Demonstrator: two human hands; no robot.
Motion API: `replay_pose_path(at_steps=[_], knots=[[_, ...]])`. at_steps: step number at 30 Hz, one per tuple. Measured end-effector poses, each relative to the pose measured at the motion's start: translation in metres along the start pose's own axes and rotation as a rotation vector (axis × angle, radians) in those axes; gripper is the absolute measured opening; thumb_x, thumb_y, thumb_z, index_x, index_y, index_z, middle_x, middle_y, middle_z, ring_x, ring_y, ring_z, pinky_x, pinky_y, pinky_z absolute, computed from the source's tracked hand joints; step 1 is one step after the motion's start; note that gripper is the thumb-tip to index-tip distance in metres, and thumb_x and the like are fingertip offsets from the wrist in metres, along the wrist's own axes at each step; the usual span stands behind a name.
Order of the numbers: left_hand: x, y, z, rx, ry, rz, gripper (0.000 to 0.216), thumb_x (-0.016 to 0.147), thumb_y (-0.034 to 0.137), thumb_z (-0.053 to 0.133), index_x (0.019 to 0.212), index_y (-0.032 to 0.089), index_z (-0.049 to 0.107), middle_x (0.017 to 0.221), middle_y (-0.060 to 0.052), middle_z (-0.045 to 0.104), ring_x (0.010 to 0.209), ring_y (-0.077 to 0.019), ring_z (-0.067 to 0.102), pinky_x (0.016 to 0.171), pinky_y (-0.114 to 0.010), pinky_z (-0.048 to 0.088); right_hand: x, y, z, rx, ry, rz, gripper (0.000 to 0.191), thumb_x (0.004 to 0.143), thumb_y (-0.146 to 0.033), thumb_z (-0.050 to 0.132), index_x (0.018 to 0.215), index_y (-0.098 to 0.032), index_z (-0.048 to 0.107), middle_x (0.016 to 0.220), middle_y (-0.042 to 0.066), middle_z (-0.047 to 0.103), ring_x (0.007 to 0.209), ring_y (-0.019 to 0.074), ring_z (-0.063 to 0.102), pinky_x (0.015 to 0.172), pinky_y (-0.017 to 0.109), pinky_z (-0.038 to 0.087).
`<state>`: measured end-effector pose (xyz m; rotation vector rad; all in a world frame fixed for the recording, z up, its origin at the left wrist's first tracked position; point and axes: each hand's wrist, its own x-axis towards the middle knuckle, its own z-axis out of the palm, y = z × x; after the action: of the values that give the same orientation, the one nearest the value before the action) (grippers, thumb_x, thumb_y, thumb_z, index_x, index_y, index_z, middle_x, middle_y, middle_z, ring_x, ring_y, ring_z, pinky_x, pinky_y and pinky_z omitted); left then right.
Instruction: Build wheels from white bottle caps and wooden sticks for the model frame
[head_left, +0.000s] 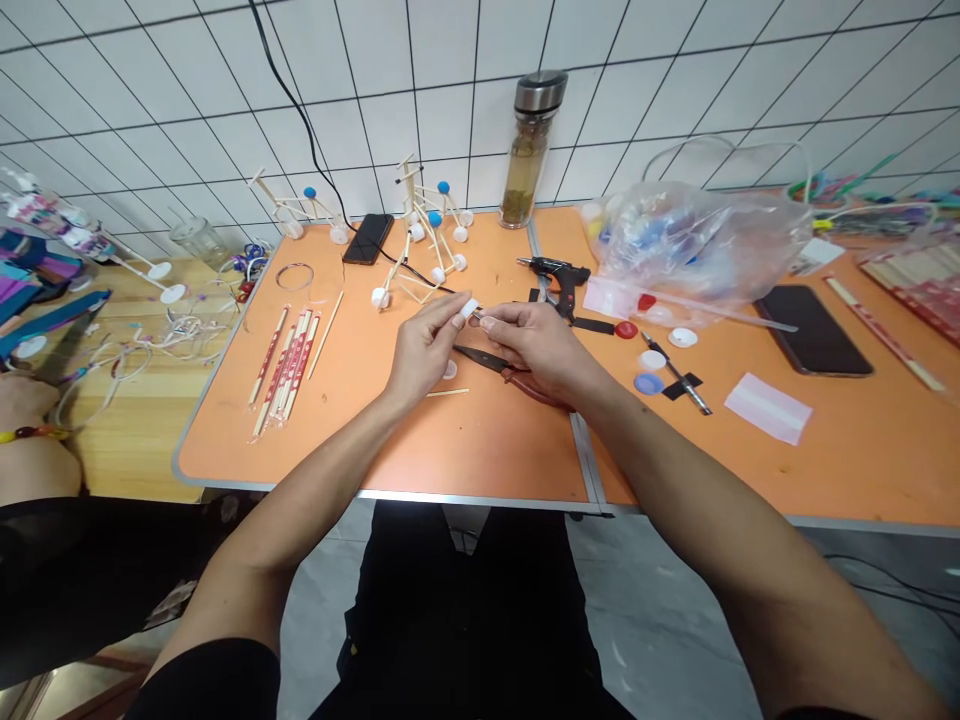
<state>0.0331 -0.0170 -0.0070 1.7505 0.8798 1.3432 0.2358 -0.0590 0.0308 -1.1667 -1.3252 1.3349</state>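
Observation:
Over the middle of the orange table, my left hand (422, 352) pinches a small white bottle cap (470, 308) between thumb and fingers. Close against it, my right hand (534, 342) is closed at the fingertips around something small and partly hidden, with a dark end showing by the cap. Beneath the right hand lie scissors (484, 358) with reddish handles, blades pointing left. A short thin stick (448, 392) rests on the table below my hands. Just behind them stand frames of sticks (412, 225) joined to white and blue caps.
To the left lie wrapped chopsticks (289, 365) and a phone (367, 240). A black glue gun (559, 283), loose caps (649, 384), a pen (686, 385) and a second phone (814, 330) are to the right. A glass bottle (529, 150) stands by the wall. At far left is another person's hand (26, 402).

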Motion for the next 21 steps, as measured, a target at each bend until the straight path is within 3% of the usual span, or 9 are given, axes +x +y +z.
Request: replay_pose_path(at_steps=[3, 5, 7, 9, 12, 14, 17, 21], knots=[[-0.002, 0.001, 0.0, -0.024, 0.006, -0.042, 0.031, 0.106, 0.045, 0.081, 0.133, 0.033, 0.091, 0.131, -0.006, 0.09, 0.13, -0.0281, 0.083, 0.123, -0.049, 0.06, 0.001, -0.001, -0.002, 0.229, -0.124, 0.117, 0.046, 0.084, -0.055, 0.096, 0.101, -0.017, 0.076, 0.073, -0.007, 0.05, 0.052, 0.0053, 0.017, 0.047, 0.027, 0.01], [-0.004, 0.0, 0.001, -0.015, 0.031, -0.061, 0.028, 0.105, 0.043, 0.083, 0.13, 0.034, 0.092, 0.124, -0.005, 0.092, 0.127, -0.0277, 0.084, 0.121, -0.048, 0.061, 0.002, 0.0, 0.0, 0.177, -0.118, 0.143, 0.045, 0.086, -0.056, 0.092, 0.101, -0.017, 0.076, 0.074, -0.006, 0.052, 0.051, 0.0059, 0.018, 0.047, 0.028, 0.012], [-0.006, -0.001, 0.003, -0.02, 0.055, -0.072, 0.027, 0.103, 0.044, 0.085, 0.126, 0.032, 0.093, 0.122, -0.005, 0.092, 0.122, -0.0279, 0.085, 0.117, -0.046, 0.063, 0.001, 0.003, 0.004, -0.075, -0.021, 0.042, 0.036, 0.097, -0.053, 0.08, 0.104, -0.018, 0.079, 0.073, -0.003, 0.057, 0.052, 0.0098, 0.031, 0.05, 0.028, 0.021], [-0.007, -0.003, 0.005, -0.04, 0.069, -0.104, 0.03, 0.101, 0.048, 0.087, 0.124, 0.03, 0.094, 0.121, -0.006, 0.092, 0.112, -0.0276, 0.086, 0.108, -0.044, 0.067, -0.002, 0.007, 0.01, -0.493, 0.119, -0.173, 0.031, 0.108, -0.044, 0.066, 0.113, -0.018, 0.083, 0.084, 0.004, 0.07, 0.064, 0.0162, 0.052, 0.058, 0.03, 0.03], [-0.007, -0.007, 0.007, -0.082, 0.079, -0.175, 0.035, 0.099, 0.053, 0.089, 0.121, 0.027, 0.095, 0.112, -0.007, 0.092, 0.1, -0.0265, 0.086, 0.097, -0.04, 0.069, -0.009, 0.01, 0.019, -1.088, 0.226, -0.384, 0.037, 0.114, -0.027, 0.052, 0.131, -0.017, 0.084, 0.109, 0.014, 0.082, 0.083, 0.0232, 0.067, 0.065, 0.036, 0.029], [-0.008, -0.008, 0.007, -0.089, 0.082, -0.186, 0.037, 0.097, 0.055, 0.09, 0.119, 0.026, 0.095, 0.106, -0.007, 0.092, 0.097, -0.0265, 0.085, 0.096, -0.039, 0.069, -0.013, 0.009, 0.022, -1.209, 0.237, -0.388, 0.042, 0.114, -0.022, 0.048, 0.136, -0.016, 0.083, 0.113, 0.017, 0.082, 0.084, 0.0244, 0.068, 0.065, 0.037, 0.027], [-0.008, -0.004, 0.006, -0.041, 0.074, -0.121, 0.036, 0.098, 0.055, 0.088, 0.12, 0.027, 0.095, 0.112, -0.007, 0.092, 0.101, -0.0263, 0.085, 0.1, -0.04, 0.066, -0.01, 0.004, 0.016, -0.841, 0.188, -0.307, 0.033, 0.11, -0.029, 0.057, 0.125, -0.018, 0.084, 0.105, 0.012, 0.08, 0.079, 0.0215, 0.064, 0.064, 0.033, 0.031], [-0.008, 0.005, 0.003, -0.001, 0.041, 0.037, 0.033, 0.104, 0.054, 0.083, 0.123, 0.029, 0.094, 0.11, -0.007, 0.092, 0.111, -0.0265, 0.085, 0.109, -0.042, 0.063, 0.003, -0.004, -0.002, 0.005, -0.153, 0.122, 0.033, 0.094, -0.05, 0.079, 0.106, -0.02, 0.077, 0.074, -0.004, 0.055, 0.052, 0.0099, 0.026, 0.05, 0.027, 0.02]])
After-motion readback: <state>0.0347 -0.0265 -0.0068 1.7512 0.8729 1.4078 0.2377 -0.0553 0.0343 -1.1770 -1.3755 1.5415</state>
